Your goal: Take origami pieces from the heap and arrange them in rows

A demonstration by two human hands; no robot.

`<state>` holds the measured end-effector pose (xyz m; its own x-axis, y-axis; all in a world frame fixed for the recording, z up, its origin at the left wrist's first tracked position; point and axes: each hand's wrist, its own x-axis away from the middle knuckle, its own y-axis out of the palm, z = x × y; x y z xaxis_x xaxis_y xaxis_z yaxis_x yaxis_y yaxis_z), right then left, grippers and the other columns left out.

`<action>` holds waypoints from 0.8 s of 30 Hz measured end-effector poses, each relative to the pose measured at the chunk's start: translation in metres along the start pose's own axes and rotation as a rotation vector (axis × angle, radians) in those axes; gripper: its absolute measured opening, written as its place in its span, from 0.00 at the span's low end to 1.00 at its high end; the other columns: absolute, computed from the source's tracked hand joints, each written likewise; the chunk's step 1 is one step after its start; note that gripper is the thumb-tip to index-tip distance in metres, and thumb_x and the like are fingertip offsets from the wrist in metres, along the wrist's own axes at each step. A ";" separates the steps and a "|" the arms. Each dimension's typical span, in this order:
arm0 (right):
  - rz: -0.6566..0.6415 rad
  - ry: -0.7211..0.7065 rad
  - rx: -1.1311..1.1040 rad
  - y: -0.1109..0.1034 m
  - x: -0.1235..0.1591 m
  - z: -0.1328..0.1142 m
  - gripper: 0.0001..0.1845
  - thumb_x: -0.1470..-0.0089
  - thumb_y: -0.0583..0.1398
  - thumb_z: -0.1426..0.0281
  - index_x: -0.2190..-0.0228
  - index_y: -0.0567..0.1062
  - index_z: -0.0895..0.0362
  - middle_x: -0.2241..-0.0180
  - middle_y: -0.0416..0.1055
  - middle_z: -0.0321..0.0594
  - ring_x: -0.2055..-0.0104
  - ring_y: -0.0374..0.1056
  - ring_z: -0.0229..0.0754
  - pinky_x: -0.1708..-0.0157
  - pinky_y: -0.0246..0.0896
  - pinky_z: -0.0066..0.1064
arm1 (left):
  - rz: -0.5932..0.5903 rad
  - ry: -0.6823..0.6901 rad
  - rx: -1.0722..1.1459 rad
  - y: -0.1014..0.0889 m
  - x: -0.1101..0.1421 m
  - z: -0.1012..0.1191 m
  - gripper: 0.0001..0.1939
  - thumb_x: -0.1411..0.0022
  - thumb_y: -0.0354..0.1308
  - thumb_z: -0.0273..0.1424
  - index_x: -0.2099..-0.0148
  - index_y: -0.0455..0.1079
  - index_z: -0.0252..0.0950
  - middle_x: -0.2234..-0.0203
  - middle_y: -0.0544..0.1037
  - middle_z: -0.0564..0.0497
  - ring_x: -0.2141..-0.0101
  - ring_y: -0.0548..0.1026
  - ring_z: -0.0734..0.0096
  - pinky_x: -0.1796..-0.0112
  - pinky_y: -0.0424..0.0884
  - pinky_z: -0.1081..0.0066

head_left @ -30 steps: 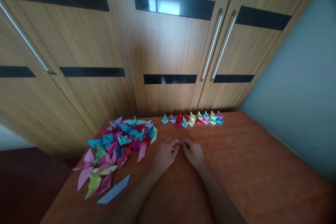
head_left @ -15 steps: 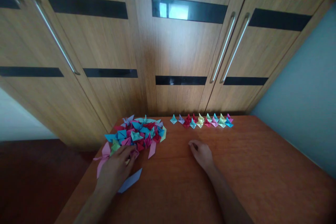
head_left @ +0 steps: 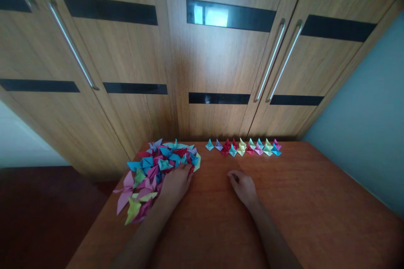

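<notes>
My left hand point(head_left: 176, 181) lies on the right edge of a heap of folded paper pieces point(head_left: 158, 164) in blue, pink, red and green, at the table's far left. Its fingers stretch forward over the pieces, and its fingertips touch a red one. My forearm covers the heap's near right part. My right hand point(head_left: 242, 185) rests on the wooden table point(head_left: 309, 201) near the middle, fingers curled down with the tips on the wood and nothing showing in them. A row of small folded paper shapes point(head_left: 243, 147) stands along the far edge, beyond my right hand.
Wooden wardrobe doors point(head_left: 202, 59) with long metal handles rise right behind the table. A pale blue wall point(head_left: 372, 126) runs along the right. Dark floor point(head_left: 38, 214) lies beyond the table's left edge.
My left hand left my right hand, swung to the heap's near side, then moved right and forward onto its right edge. The blue strip near the heap is out of sight. My right hand has stayed put.
</notes>
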<state>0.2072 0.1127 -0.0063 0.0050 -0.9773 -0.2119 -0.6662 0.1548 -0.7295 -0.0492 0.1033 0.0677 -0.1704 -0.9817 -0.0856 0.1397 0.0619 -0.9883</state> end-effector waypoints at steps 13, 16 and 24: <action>-0.004 -0.019 0.016 -0.003 0.001 -0.007 0.13 0.47 0.52 0.67 0.69 0.76 0.51 0.71 0.75 0.35 0.69 0.69 0.40 0.68 0.59 0.28 | 0.099 0.036 0.170 -0.003 0.010 -0.006 0.11 0.38 0.47 0.29 0.60 0.70 0.40 0.61 0.75 0.49 0.64 0.74 0.67 0.64 0.67 0.71; -0.011 -0.021 -0.071 -0.001 0.001 -0.010 0.13 0.46 0.52 0.66 0.69 0.77 0.53 0.73 0.74 0.36 0.71 0.68 0.40 0.69 0.60 0.28 | 0.182 0.099 0.376 -0.006 0.015 -0.004 0.09 0.40 0.49 0.28 0.63 0.70 0.41 0.68 0.76 0.53 0.67 0.74 0.71 0.64 0.67 0.74; -0.108 -0.095 -0.200 0.002 0.006 -0.023 0.14 0.45 0.52 0.65 0.67 0.77 0.54 0.74 0.74 0.37 0.72 0.68 0.39 0.70 0.59 0.27 | 0.114 0.079 0.366 0.005 0.026 0.020 0.09 0.39 0.51 0.33 0.59 0.70 0.40 0.62 0.76 0.49 0.63 0.75 0.67 0.61 0.68 0.70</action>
<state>0.1885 0.1040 0.0059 0.1481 -0.9671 -0.2070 -0.7926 0.0091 -0.6096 -0.0334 0.0746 0.0632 -0.2060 -0.9544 -0.2162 0.4983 0.0878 -0.8625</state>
